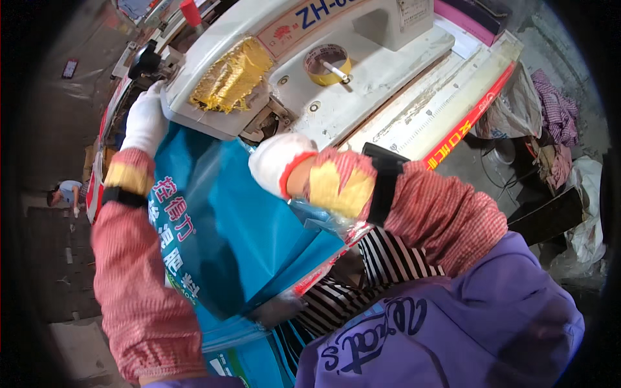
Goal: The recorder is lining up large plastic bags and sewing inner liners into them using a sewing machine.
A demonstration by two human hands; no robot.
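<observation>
A large teal plastic-woven sack [259,220] with printed lettering lies under the head of a white industrial sewing machine [259,39] and spreads down to my lap. My left hand [146,119], in a white knit glove, is at the sack's far left edge, beside the machine head; its fingers are pressed together on the edge, their tips partly hidden. My right hand [279,161], also gloved in white with a red cuff, is closed on the sack's right edge, just in front of the needle area. Its fingertips are turned away from view.
A yellow tape roll [326,64] rests on the machine bed with a small white stick across it. Gold woven cloth [231,74] is fixed to the machine head. A red thread cone [190,11] stands behind. More teal sacks [249,359] lie below. Another person [68,193] is far left.
</observation>
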